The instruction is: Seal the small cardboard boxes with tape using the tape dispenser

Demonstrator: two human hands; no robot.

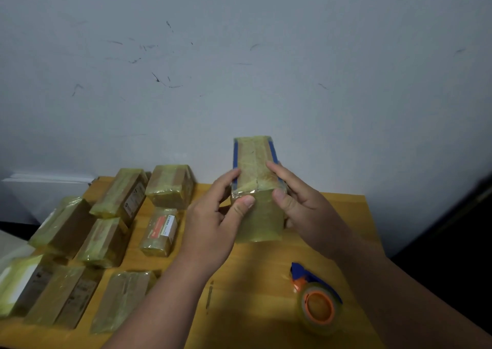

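Head cam: you've got the taped box [255, 189] lifted over the table [253, 269], left hand [213, 223] and right hand [300, 207] both curled around its sides, thumbs on top. Tape dispenser [316, 298] lies on the table near your right forearm.

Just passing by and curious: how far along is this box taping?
Mostly done, it seems. Several taped boxes lie at the left. Both hands, left hand and right hand, hold a tape-wrapped box. The tape dispenser lies unused on the table. No untaped boxes show.
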